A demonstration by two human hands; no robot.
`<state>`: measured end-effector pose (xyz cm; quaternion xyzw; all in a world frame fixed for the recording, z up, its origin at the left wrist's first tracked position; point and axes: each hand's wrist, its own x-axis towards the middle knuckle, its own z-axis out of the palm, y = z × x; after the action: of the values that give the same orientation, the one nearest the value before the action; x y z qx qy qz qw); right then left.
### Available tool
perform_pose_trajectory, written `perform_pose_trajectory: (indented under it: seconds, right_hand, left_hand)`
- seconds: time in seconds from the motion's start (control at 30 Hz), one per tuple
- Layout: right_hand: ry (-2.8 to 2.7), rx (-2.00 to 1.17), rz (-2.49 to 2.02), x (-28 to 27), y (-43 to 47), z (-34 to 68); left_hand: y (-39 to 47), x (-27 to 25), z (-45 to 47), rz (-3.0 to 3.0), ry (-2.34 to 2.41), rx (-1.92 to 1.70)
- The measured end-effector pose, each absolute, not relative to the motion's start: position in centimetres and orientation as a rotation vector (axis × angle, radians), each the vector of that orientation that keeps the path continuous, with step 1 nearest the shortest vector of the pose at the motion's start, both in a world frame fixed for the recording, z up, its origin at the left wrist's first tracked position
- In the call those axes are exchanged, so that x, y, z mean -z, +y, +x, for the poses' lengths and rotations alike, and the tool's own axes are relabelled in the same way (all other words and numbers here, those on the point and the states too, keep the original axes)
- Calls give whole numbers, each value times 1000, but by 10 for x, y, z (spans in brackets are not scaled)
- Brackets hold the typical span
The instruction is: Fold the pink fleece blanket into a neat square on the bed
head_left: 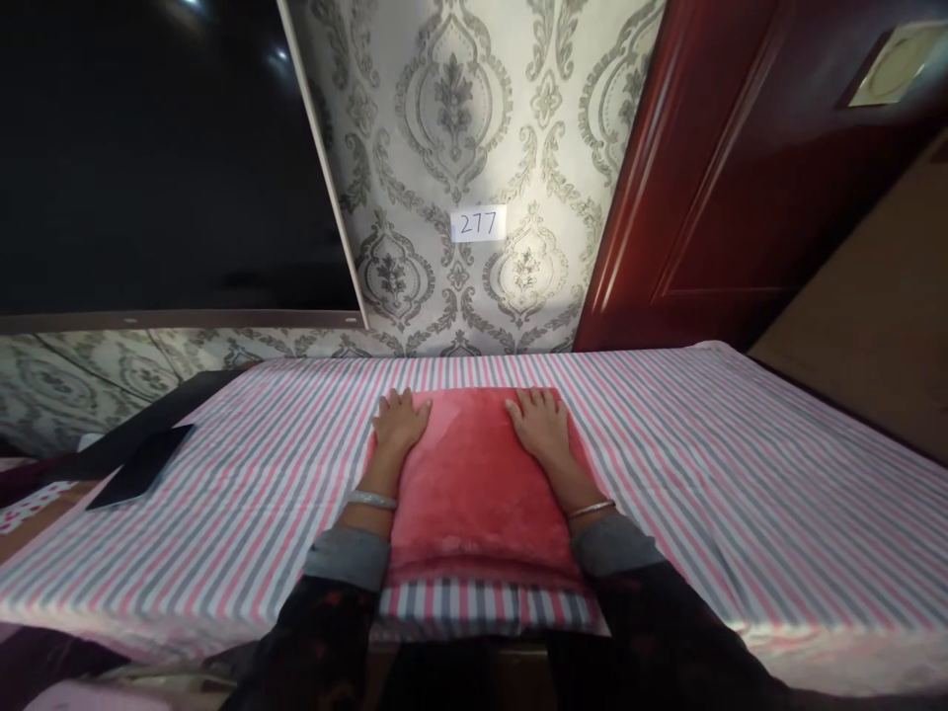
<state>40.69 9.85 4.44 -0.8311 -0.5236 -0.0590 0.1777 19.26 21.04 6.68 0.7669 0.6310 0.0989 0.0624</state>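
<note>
A plush coral-red cloth (474,474), folded into a thick rectangle, lies flat in front of me. My left hand (400,420) rests on its far left corner, fingers spread and palm down. On the far right corner lies my right hand (540,423), also flat with the fingers apart. The near edge of the cloth shows a thick fold. Beneath it is a striped tablecloth (667,444) in pink, grey and white. Neither hand grips anything.
A dark flat device (140,466) lies at the table's left edge. A large black screen (163,168) hangs at the upper left. Behind the table are patterned wallpaper (544,99) with a paper label (478,223) reading 277, and a dark red door (711,178).
</note>
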Motion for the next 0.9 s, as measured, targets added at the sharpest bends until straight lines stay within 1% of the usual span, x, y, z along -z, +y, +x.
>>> perform_pose_trajectory:
  seconds: [0.1,0.23,0.4,0.47,0.57,0.7,0.8,0.9]
  right_hand:
    - [-1482,131,-2348,-47,98,406]
    - [-1484,63,-2358,-53,94,403]
    - [-1513,-5,-2338,-73,88,404]
    - [-1520,-6,-2328,-84,87,405]
    - [-1547,23,-2306,-92,87,406]
    - [-1622,122,-2328,-73,83,405]
    - [-1670,213,-2330,-50,78,405]
    - [-1660,247,-2310,-38,77,406]
  left_hand:
    - [210,-68,187,2242,1920,-290]
    - [208,-72,178,2308,1930,-225]
    - [200,-96,177,2324,1979,-193]
    - [192,-108,192,2426,1881,-203]
    - [173,-116,230,2631,1560,-211]
    - [150,-91,275,2808,1292,-235]
    - [144,-61,284,2884,1257,-247]
    - [144,-45,281,2903,1276,-298]
